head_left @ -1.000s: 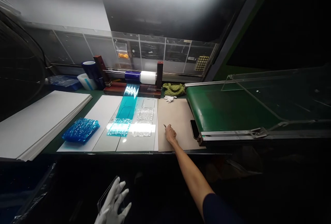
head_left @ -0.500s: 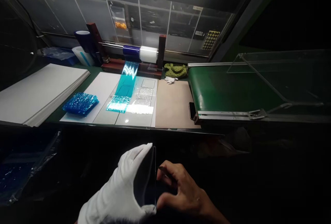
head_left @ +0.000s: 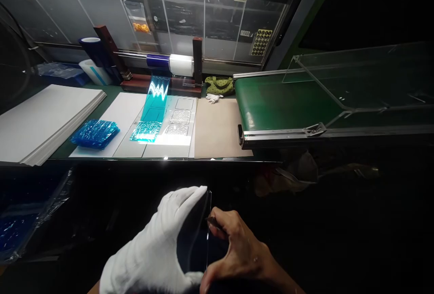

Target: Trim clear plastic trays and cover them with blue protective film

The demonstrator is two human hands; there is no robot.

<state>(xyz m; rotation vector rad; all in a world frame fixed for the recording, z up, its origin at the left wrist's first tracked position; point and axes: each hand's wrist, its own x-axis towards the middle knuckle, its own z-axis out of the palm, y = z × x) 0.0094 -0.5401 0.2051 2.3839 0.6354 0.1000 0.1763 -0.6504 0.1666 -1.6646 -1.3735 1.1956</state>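
My left hand (head_left: 156,244), in a white glove, grips a small clear plastic plate (head_left: 196,239) low in the view, below the bench edge. My bare right hand (head_left: 237,251) is closed beside it, pinching a thin dark blade-like tool (head_left: 213,223) against the plate's right edge. On the bench beyond, a strip of blue film (head_left: 152,108) runs from a roller (head_left: 169,62) over clear plates (head_left: 179,117) on a white sheet. A stack of blue-filmed plates (head_left: 95,132) lies to the left.
A green conveyor belt (head_left: 288,99) with a clear guard (head_left: 356,77) runs off to the right. A brown board (head_left: 217,129) lies beside it. White sheets (head_left: 44,120) are stacked at left, film rolls (head_left: 91,54) at the back, blue plastic bags (head_left: 20,226) at lower left.
A second ago my right hand rested on the brown board and my left hand hung low. Both have come together in front of me on the clear plate; the view shifted slightly.
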